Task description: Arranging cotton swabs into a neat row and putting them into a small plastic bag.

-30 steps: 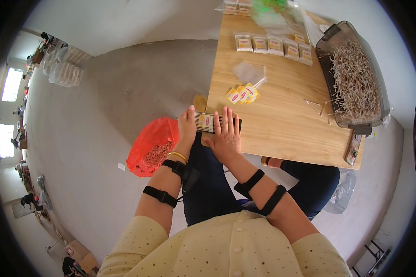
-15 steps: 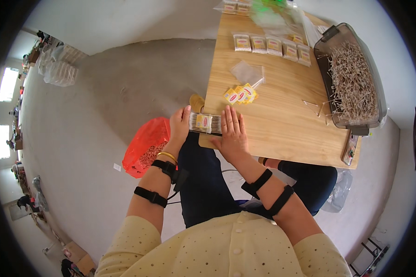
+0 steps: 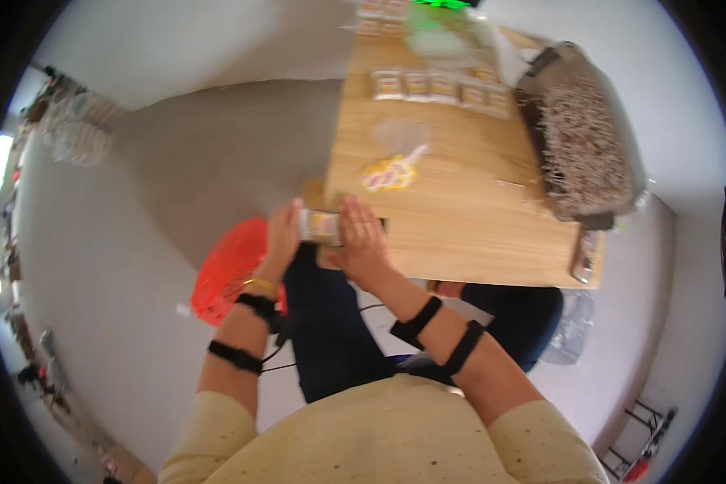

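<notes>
A small flat packet (image 3: 321, 227) with a pale label sits between my two hands at the near left corner of the wooden table (image 3: 460, 234). My left hand (image 3: 282, 234) grips its left end. My right hand (image 3: 361, 242) rests over its right end with fingers spread on top. Both wrists and forearms wear black straps. A yellow and white packet (image 3: 389, 173) lies on the table just beyond my hands, beside a clear plastic bag (image 3: 398, 135).
A row of similar small packets (image 3: 436, 85) lies at the far side of the table. A dark tray of shredded paper filling (image 3: 585, 137) stands at the right. A red mesh bag (image 3: 232, 270) sits on the grey floor to my left. A phone (image 3: 582, 256) lies near the table's right edge.
The view has shifted and blurred as my head moved. Both hands stay on the packet at the table's corner, drawn slightly closer around it.
</notes>
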A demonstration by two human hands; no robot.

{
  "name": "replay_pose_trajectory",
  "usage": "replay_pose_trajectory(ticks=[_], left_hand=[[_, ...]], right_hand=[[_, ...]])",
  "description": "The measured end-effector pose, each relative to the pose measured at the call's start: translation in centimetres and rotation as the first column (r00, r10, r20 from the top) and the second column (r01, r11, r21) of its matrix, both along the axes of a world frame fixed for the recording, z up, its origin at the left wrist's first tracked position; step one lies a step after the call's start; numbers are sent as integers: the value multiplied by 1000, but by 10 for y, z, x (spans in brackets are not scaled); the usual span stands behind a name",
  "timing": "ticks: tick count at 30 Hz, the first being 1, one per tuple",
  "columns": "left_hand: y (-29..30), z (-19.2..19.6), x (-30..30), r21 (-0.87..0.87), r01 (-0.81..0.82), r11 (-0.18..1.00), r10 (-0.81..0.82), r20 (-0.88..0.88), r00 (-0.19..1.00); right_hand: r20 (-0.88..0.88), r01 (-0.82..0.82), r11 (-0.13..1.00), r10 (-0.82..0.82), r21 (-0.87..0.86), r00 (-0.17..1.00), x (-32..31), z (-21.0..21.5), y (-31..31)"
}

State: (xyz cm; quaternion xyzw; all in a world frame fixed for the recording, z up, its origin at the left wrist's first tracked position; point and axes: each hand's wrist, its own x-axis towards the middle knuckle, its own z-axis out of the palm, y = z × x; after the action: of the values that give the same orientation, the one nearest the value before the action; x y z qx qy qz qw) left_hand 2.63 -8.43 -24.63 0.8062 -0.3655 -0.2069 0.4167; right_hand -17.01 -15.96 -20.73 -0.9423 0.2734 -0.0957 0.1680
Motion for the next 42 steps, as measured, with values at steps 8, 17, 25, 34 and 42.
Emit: replay_pose_trajectory(ticks=[8,17,25,34,42], left_hand=[[31,-18,30,27,12,1000,-1,-375,927],[5,83,-49,217,352,911,-413,479,774],[1,78,-53,227,306,925,-379,464,800],[1,72,-58,185,313,932,-362,413,836],[3,64,-57,191,315,930,-367,416,832]], right_hand=[[32,0,999,-1,37,999,-102,7,-45],[81,232,972,-234,37,969,-181,21,-52],[81,264,964,-262,-18,962,-173,16,-47],[68,276,960,-272,-46,960,-176,14,-47],[135,294,956,-289,-16,948,-177,11,-53]])
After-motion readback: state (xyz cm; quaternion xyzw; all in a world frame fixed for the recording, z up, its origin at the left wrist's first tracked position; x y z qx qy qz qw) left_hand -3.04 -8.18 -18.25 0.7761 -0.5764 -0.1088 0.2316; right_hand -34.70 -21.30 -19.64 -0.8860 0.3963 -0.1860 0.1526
